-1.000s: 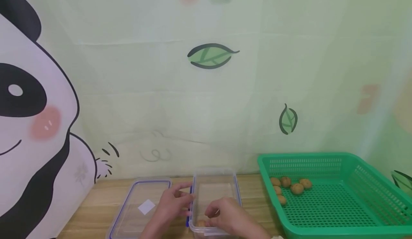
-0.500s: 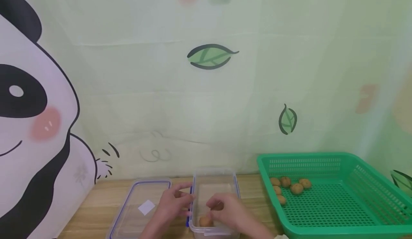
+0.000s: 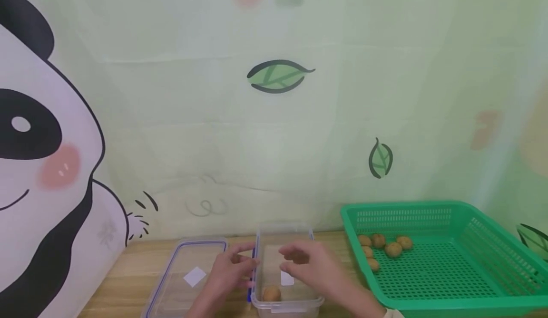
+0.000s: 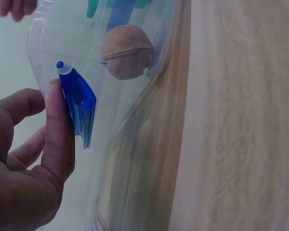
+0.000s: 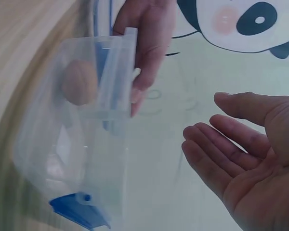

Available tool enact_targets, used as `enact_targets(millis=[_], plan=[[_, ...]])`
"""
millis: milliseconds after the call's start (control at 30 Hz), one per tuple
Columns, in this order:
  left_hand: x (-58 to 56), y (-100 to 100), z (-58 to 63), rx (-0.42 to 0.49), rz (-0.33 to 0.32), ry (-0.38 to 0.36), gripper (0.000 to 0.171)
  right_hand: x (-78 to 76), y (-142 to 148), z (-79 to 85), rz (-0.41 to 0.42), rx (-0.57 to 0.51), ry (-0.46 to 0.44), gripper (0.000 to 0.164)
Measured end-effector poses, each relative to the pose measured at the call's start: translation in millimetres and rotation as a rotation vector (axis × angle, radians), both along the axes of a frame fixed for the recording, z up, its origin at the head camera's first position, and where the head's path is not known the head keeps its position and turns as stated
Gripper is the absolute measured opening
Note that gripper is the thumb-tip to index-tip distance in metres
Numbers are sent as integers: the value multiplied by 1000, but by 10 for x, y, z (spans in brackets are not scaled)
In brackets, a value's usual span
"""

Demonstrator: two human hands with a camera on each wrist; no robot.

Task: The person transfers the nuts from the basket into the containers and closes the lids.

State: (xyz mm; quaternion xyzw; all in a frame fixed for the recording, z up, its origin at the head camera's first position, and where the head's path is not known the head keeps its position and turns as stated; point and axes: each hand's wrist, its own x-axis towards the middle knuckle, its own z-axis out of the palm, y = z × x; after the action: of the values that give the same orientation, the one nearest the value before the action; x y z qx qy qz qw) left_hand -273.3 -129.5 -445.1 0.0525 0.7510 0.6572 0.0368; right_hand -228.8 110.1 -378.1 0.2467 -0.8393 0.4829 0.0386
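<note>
A clear plastic box [image 3: 287,305] with blue clasps stands upright on the table. One walnut [image 3: 271,294] lies inside at its near end; its seam shows through the wall in the left wrist view. My left hand [image 3: 229,268] rests at the box's left side, fingers extended against the rim and beside a blue clasp [image 4: 79,103]. Above the box's right side hovers my right hand [image 3: 314,265], thumb and fingers apart and nothing between them. Its bare palm and loosely bent fingers [image 5: 216,159] show in the right wrist view.
A clear lid [image 3: 173,284] with a blue seal and a white label lies left of the box. On the right, a green basket [image 3: 454,303] holds several walnuts [image 3: 393,249] at its left end. A printed cloth [image 3: 205,142] hangs behind the wooden table.
My right hand has let go of the walnut inside the box, risen and drawn back to the right, its fingers spreading. My left hand stays at the box's side.
</note>
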Motion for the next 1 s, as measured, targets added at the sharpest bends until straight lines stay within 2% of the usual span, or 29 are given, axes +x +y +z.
enact_targets(millis=[167,400,667,867,1000], plan=[[-15,5,-23,3,6,-3,57,48,80,134,-13,-11,9,26],[-8,-6,-46,5,-1,-6,58,90,296,339,-65,-66,142,21],[8,21,-2,18,11,-1,57,138,658,670,-145,7,99,25],[8,12,-9,11,21,-10,57,80,919,858,-183,48,71,33],[3,4,-27,15,14,-12,57,24,1088,954,-193,60,90,34]])
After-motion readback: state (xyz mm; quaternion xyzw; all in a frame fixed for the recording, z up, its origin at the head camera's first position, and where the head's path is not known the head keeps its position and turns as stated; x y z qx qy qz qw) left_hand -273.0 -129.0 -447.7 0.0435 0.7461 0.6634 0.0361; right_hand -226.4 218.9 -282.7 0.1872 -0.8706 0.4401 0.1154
